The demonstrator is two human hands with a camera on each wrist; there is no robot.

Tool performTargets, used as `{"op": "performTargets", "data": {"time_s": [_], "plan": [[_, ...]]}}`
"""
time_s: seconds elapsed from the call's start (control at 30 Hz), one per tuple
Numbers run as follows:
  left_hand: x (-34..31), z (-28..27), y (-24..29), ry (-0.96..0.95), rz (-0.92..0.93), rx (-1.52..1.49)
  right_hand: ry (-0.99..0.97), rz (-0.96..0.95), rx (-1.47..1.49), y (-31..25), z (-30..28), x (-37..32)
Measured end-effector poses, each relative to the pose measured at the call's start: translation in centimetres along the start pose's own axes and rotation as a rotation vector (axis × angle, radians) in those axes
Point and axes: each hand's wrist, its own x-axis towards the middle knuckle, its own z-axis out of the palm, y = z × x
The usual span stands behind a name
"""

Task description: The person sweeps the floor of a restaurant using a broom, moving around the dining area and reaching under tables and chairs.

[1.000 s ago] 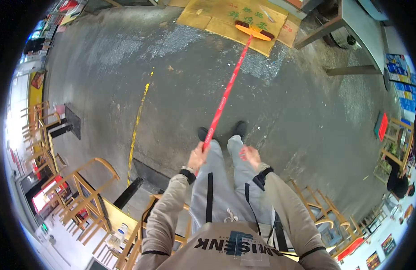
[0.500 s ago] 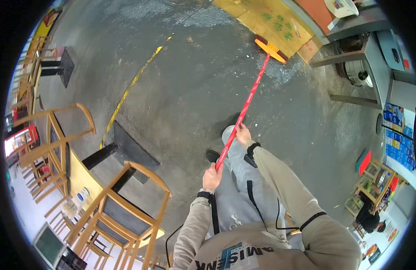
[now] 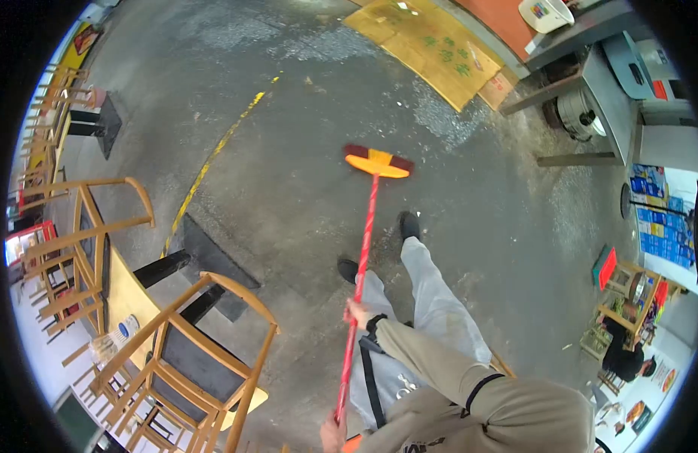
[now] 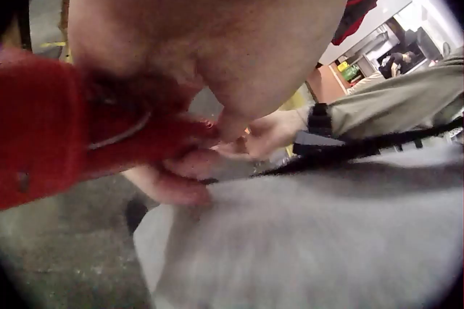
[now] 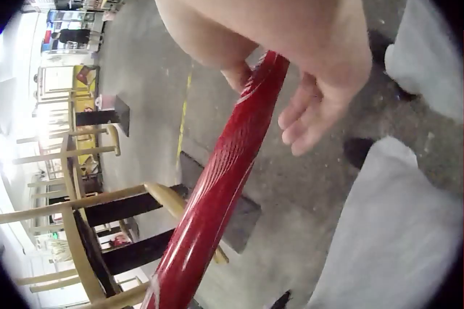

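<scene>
A push broom with a red handle reaches forward from the person. Its orange head, with dark bristles and a yellow middle, is over the grey floor just ahead of the shoes. Low in the head view, the left hand grips the handle near its upper end; the left wrist view has its fingers wrapped around the red shaft. Farther down the shaft, the right hand holds it in front of the thighs. In the right wrist view, some of that hand's fingers hang off the handle.
Wooden chairs rest on a table at the left, its black base on the floor. Flat cardboard lies ahead. A metal table stands front right. A seated person is far right.
The right hand, off the handle at first, has taken hold of it. The broom head has come back from the cardboard's edge toward the feet, and the left hand has moved back toward the body.
</scene>
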Motion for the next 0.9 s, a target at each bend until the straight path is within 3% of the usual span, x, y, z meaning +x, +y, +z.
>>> {"op": "performTargets", "data": {"time_s": [0.07, 0.13, 0.2, 0.27, 0.33, 0.4, 0.47, 0.5, 0.53, 0.6, 0.63, 0.73, 0.8, 0.87, 0.9], "plan": [[-1.7, 0.7, -1.2, 0.033, -0.030, 0.125, -0.013, 0.010, -0.150, 3.2, 0.0, 0.2], [-2.1, 0.2, -0.2, -0.236, -0.293, 0.143, 0.104, -0.094, 0.026, 3.2, 0.6, -3.2], [-2.5, 1.5, 0.7, -0.175, -0.230, 0.240, 0.074, -0.095, 0.076, 1.0, -1.5, -5.3], [-0.4, 3.5, 2.1, 0.049, 0.059, 0.127, 0.019, -0.144, 0.075, -3.5, -3.7, -5.4], [3.2, 4.8, 4.1, 0.044, 0.141, 0.208, 0.017, -0.254, 0.109, -8.7, -6.6, -5.5], [7.8, 5.7, 9.2, -0.012, 0.212, 0.258, 0.204, -0.353, 0.057, -15.7, -9.5, -5.6], [12.6, 6.6, 16.5, -0.037, 0.337, 0.280, 0.223, -0.563, 0.082, -23.0, -13.2, -6.1], [15.3, 7.4, 19.8, -0.072, 0.378, 0.315, 0.034, -0.721, 0.082, -26.2, -16.7, -4.1], [18.2, 8.5, 22.8, -0.047, 0.473, 0.341, 0.302, -0.712, 0.035, -30.1, -18.2, -5.1], [22.9, 9.5, 30.6, -0.016, 0.617, 0.396, 0.297, -1.004, -0.023, -35.2, -23.2, -4.1], [23.2, 8.9, 36.2, 0.029, 0.665, 0.364, 0.279, -0.914, 0.003, -37.5, -25.4, -5.8], [24.3, 9.5, 44.8, 0.069, 0.781, 0.402, 0.333, -0.740, -0.077, -42.8, -28.9, -9.5], [24.5, 9.7, 46.2, 0.010, 0.807, 0.349, 0.408, -0.659, -0.158, -42.5, -30.7, -9.3], [25.1, 9.8, 44.7, -0.003, 0.754, 0.369, 0.423, -0.655, -0.600, -41.7, -31.5, -7.2], [25.2, 9.5, 43.4, -0.023, 0.734, 0.336, 0.434, -0.646, -0.634, -40.5, -31.1, -6.7]]}}
